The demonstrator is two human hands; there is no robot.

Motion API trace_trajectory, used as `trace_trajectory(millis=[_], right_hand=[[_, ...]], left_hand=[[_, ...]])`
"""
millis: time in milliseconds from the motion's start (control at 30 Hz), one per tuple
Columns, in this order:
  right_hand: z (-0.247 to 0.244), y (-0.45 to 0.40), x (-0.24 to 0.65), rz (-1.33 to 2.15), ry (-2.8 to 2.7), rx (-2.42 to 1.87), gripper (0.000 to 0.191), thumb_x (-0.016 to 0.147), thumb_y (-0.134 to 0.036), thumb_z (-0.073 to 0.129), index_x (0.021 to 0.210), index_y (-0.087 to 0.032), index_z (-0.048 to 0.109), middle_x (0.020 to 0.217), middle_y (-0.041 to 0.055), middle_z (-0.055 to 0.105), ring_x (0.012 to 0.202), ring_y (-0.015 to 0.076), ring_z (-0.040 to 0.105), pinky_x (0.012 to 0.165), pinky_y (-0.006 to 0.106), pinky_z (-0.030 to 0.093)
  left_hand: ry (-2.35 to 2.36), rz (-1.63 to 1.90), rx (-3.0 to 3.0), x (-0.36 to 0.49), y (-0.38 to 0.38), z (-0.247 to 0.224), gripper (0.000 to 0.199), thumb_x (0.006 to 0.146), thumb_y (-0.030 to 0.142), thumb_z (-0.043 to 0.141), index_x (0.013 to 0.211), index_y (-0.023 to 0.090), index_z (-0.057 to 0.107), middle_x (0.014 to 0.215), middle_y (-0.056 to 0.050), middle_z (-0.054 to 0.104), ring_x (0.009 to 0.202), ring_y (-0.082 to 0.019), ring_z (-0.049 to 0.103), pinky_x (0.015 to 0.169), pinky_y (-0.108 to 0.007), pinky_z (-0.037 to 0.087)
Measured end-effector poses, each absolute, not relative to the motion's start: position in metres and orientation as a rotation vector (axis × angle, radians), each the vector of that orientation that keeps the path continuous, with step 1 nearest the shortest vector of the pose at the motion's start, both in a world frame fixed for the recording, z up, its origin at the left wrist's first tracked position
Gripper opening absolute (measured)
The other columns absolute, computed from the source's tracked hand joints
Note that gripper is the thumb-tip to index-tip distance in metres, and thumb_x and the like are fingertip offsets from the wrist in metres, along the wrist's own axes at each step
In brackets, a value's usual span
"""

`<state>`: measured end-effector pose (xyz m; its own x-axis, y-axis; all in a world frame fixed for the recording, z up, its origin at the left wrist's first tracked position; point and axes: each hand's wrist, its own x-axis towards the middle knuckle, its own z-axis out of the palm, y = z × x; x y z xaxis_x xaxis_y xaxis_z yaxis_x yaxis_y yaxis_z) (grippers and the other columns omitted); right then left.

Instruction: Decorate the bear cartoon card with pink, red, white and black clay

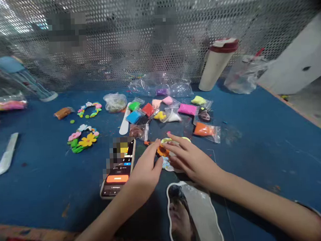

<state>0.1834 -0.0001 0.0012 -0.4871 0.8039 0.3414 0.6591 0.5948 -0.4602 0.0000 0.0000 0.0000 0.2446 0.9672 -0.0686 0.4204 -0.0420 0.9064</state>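
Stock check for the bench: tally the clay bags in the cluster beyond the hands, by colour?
Pink clay bags, peach to magenta: 3
Yellow clay bags: 2
Green clay bag: 1
Red clay bag: 1
Blue clay bag: 1
White clay bag: 1
Orange clay bag: 1
Brown clay bag: 1
Purple clay bag: 1
Total: 12

Soft light, glare on the perforated metal screen [120, 37], curved, blurred edges
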Motion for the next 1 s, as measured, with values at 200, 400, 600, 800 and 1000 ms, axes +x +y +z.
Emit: trace_trajectory(millis=[200,400,600,800,1000], right_hand=[[0.000,-0.017,0.186,0.330,-2.208,-1.281,0.035,0.095,-0.013,0.032,0.118,-0.012,0.058,0.117,0.0147,0.069,0.116,0.0250,0.061,0.107,0.060,0.036],[-0.007,-0.024,0.179,0.358,-2.213,-1.258,0.035,0.094,-0.014,0.035,0.123,-0.010,0.055,0.121,0.0147,0.067,0.117,0.0264,0.060,0.106,0.061,0.038],[-0.005,-0.020,0.177,0.416,-2.205,-1.253,0.037,0.093,-0.015,0.037,0.125,-0.009,0.054,0.125,0.0149,0.064,0.119,0.0267,0.058,0.105,0.059,0.040],[-0.001,-0.020,0.177,0.490,-2.172,-1.263,0.036,0.093,-0.017,0.040,0.125,-0.010,0.054,0.121,0.0152,0.065,0.116,0.0263,0.059,0.098,0.052,0.048],[-0.001,-0.020,0.179,0.567,-2.132,-1.282,0.033,0.092,-0.016,0.042,0.123,-0.014,0.053,0.118,0.0125,0.066,0.109,0.0227,0.062,0.091,0.043,0.054]], left_hand=[[1.338,0.779,1.597,0.001,-0.008,0.001,0.053,0.089,0.019,0.042,0.140,0.008,0.038,0.148,-0.015,0.040,0.140,-0.026,0.032,0.114,-0.047,0.029],[1.333,0.786,1.564,0.005,-0.008,0.004,0.052,0.088,0.017,0.043,0.140,0.008,0.040,0.144,-0.016,0.044,0.137,-0.026,0.037,0.113,-0.046,0.032],[1.348,0.785,1.500,0.005,-0.006,0.003,0.054,0.088,0.016,0.044,0.141,0.008,0.036,0.147,-0.018,0.040,0.132,-0.026,0.044,0.109,-0.043,0.038],[1.360,0.794,1.496,0.004,-0.005,0.001,0.054,0.089,0.014,0.043,0.142,0.009,0.034,0.147,-0.018,0.040,0.134,-0.025,0.042,0.108,-0.042,0.040],[1.369,0.786,1.595,0.001,-0.002,-0.001,0.055,0.087,0.010,0.041,0.142,0.007,0.033,0.146,-0.020,0.041,0.134,-0.024,0.042,0.105,-0.040,0.044]])
